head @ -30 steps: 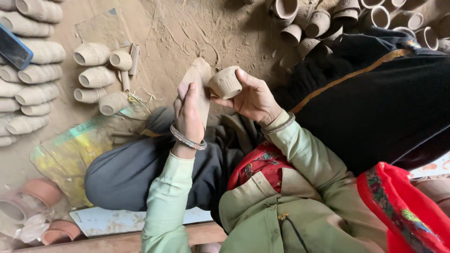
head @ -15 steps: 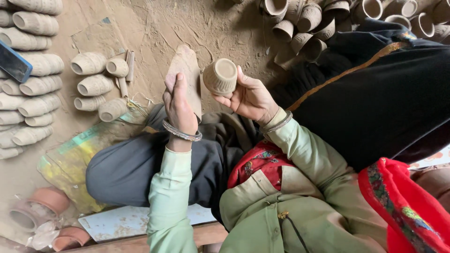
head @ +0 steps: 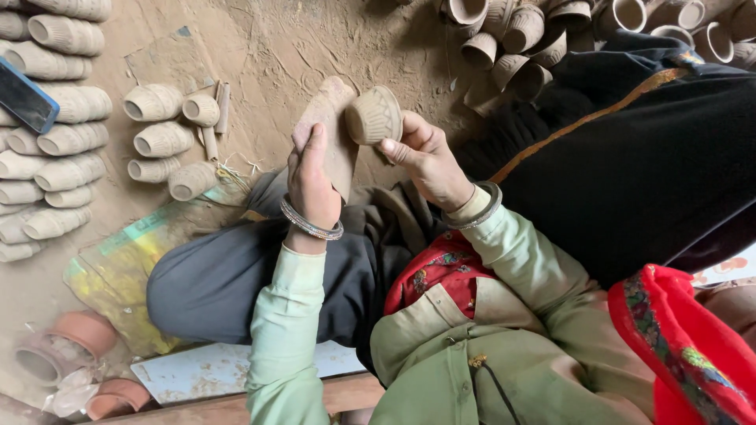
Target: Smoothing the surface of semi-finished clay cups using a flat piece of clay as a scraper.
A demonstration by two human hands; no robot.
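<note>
Clay cup (head: 374,116) up in front of me, over my lap.
My right hand (head: 425,161) grips it sideways so my left hand (head: 311,177), closed around a flat paddle (head: 331,130), can press its side.

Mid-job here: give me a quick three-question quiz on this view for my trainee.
1. True or false: the right hand holds a small clay cup.
2. What does the left hand grip? A) flat clay-coloured paddle B) phone C) knife
3. Where do the rows of clay cups lie relative to the hands?

Key: 1 true; 2 A; 3 on the dirt floor, on the left-hand side.
</note>
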